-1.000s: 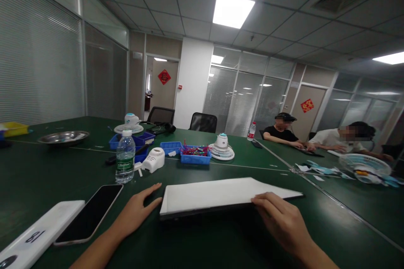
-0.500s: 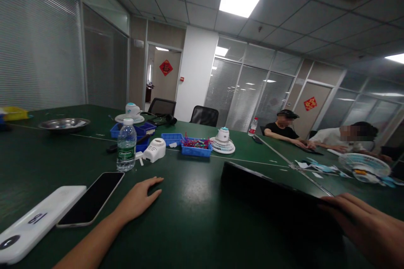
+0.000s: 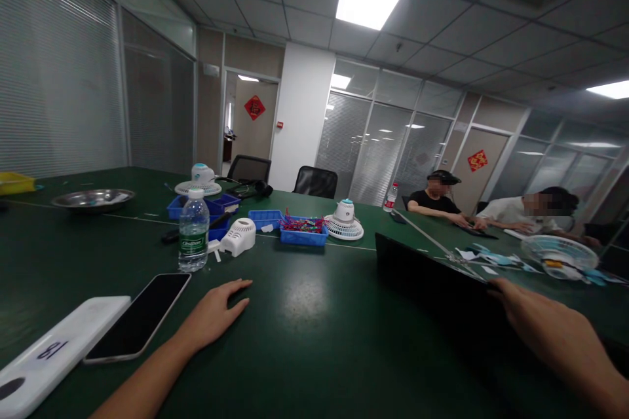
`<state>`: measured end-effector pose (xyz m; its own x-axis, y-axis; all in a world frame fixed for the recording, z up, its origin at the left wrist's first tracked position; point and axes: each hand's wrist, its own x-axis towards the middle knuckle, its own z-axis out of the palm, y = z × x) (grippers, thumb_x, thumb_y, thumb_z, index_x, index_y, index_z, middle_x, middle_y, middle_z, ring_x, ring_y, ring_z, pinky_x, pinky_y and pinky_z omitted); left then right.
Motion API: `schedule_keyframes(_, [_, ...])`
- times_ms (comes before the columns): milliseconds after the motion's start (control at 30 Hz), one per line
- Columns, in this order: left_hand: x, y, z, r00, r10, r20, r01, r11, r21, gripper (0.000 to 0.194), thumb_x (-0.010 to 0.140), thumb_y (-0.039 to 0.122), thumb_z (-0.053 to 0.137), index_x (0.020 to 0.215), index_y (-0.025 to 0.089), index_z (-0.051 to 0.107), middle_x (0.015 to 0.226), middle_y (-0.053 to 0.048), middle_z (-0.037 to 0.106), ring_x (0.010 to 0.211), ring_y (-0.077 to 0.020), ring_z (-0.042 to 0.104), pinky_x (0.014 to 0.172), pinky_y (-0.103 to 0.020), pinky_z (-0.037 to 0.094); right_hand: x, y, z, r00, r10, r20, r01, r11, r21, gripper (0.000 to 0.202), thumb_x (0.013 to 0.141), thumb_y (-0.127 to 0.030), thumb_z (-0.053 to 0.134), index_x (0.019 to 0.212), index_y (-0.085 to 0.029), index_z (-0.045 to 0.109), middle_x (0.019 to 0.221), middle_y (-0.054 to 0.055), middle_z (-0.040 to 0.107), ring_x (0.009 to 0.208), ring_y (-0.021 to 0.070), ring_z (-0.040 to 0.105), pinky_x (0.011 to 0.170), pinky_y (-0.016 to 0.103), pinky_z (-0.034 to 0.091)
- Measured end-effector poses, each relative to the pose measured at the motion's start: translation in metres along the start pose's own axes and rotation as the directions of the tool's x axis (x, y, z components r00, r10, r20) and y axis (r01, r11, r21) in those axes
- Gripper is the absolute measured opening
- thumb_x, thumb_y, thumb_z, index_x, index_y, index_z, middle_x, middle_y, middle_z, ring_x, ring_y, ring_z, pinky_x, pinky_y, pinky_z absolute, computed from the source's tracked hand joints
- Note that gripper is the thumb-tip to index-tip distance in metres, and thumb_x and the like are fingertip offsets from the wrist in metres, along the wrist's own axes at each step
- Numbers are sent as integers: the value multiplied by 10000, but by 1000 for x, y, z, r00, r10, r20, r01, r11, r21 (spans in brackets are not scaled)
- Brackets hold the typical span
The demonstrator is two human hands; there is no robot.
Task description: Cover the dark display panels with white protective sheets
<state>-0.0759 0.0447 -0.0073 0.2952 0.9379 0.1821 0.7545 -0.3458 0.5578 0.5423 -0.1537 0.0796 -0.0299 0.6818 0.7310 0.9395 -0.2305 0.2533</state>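
My left hand (image 3: 215,317) lies on the green table with its fingers stretched out and thumb apart, holding nothing. A phone (image 3: 140,317) with a dark screen lies to its left, beside a white device (image 3: 63,347) with handwritten marks. Just beyond the hand stands a clear water bottle (image 3: 193,232) with a green label. On the right, my right hand (image 3: 545,327) grips the upper edge of a flat black panel (image 3: 437,308), which stands tilted above the table. Its exact kind cannot be made out, and the fingers behind it are hidden.
Past the bottle are a white plastic housing (image 3: 238,237), a blue tray (image 3: 303,236) of coloured wires and a small white fan (image 3: 345,219). A metal dish (image 3: 93,200) sits at left. Two people are seated at right, near a clear basket (image 3: 560,255).
My right hand has moved away from me and slightly left. The black panel's left end has shifted right and up. My left hand stays resting on the table.
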Motion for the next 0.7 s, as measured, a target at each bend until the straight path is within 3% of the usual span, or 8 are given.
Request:
schedule_keyframes(67, [0,0,-1,1000,-2,-3,2,1000,7,592,848,487,513,1363,220,630,1432,-76,621,1322,-308,574,1089,-445,470,1,4,1,987,-104,121,106,994,-8,353,958,-369,504,1140,-177,736,883,226,750,613,229,712,440,284,388])
schedule_keyframes(167, [-1,-1,-1,1000,-7,-3,7,1000,2,596,848,484,513,1369,216,625,1436,-81,617,1326,-312,569,1091,-454,466,6,4,-6,974,-216,67,221,971,-88,426,1005,-371,418,1236,-136,687,1120,238,716,882,267,738,650,350,542])
schedule_keyframes(267, [-1,-3,0,1000,4,-6,-4,1000,-15,590,849,485,517,1364,218,630,1436,-81,618,1333,-306,563,1106,-452,452,16,-8,-22,943,-332,25,331,930,-158,531,1028,-419,293,1259,-102,651,1317,211,631,1104,309,670,916,433,547])
schedule_keyframes(400, [0,-3,1,1000,5,-11,-5,999,-44,597,842,500,534,1358,216,636,1431,-82,622,1332,-302,564,1104,-438,454,29,-34,-53,945,-327,-4,321,930,-177,602,1018,-483,207,1215,-112,638,1297,179,634,997,306,685,859,472,568])
schedule_keyframes(567, [3,-5,2,999,-31,-34,27,991,-133,598,844,561,538,1330,234,660,1385,-73,662,1270,-317,614,1046,-429,501,15,-77,-86,940,-341,-17,338,937,-93,452,987,-499,352,1218,-223,624,1182,101,712,918,266,717,771,408,592])
schedule_keyframes(633, [6,-8,3,998,-48,-43,39,980,-197,604,865,605,506,1321,243,666,1376,-70,669,1261,-315,621,1058,-431,488,2,-102,-96,917,-396,-34,396,918,-20,394,975,-455,412,1229,-238,621,1098,75,748,866,242,734,729,359,596])
schedule_keyframes(700, [9,-14,6,996,-65,-58,46,961,-273,617,892,641,456,1312,243,672,1380,-68,667,1284,-308,601,1100,-444,447,-9,-131,-105,866,-493,-81,500,861,95,347,983,-363,421,1241,-241,618,1045,47,770,854,204,743,741,300,589])
